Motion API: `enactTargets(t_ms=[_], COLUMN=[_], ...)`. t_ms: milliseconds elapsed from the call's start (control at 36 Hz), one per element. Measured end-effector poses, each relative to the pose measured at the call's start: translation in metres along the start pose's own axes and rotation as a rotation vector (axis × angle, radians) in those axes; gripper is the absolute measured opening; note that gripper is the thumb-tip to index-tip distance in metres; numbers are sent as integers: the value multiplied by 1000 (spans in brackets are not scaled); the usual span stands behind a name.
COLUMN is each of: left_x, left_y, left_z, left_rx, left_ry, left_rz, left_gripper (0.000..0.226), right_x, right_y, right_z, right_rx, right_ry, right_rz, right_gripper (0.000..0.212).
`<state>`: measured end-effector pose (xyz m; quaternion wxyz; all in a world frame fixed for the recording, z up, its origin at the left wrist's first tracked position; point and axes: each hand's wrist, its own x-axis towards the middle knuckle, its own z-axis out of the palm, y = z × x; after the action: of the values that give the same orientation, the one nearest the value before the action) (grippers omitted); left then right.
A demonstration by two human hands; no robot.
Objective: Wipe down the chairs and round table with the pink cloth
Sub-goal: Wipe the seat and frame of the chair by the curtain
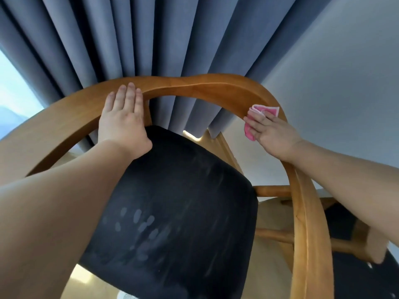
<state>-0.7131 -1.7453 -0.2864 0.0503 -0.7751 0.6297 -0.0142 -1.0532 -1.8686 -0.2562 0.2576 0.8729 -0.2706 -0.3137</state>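
Pink cloth [263, 110] lies on the chair rail [205, 87] under the flat right hand [274, 134]; left hand [123, 119] rests flat.

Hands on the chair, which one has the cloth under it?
The right hand: it presses the pink cloth on the wooden rail. The left hand lies flat on the rail, bare.

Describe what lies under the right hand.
The pink cloth, pressed against the chair's wooden rail. The right hand covers the cloth's middle, and the rail beneath is hidden.
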Motion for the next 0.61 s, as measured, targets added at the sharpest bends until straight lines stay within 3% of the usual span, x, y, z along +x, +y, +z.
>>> enactTargets(t_ms=[250,389,528,611], left_x=[2,8,9,9], left_y=[-1,0,1,1], left_z=[4,5,9,9], left_rx=[-15,-37,-35,-30], left_ry=[2,9,20,23], left_rz=[-6,-12,-11,-11], left_gripper=[102,101,102,103], right_x=[63,91,124,137], right_y=[1,3,0,-7], right_z=[-23,-34,-55,-63], right_rx=[-71,-154,-190,-238], right_ry=[187,202,353,324], right_rz=[-83,-118,-212,-213], right_gripper=[61,69,68,70])
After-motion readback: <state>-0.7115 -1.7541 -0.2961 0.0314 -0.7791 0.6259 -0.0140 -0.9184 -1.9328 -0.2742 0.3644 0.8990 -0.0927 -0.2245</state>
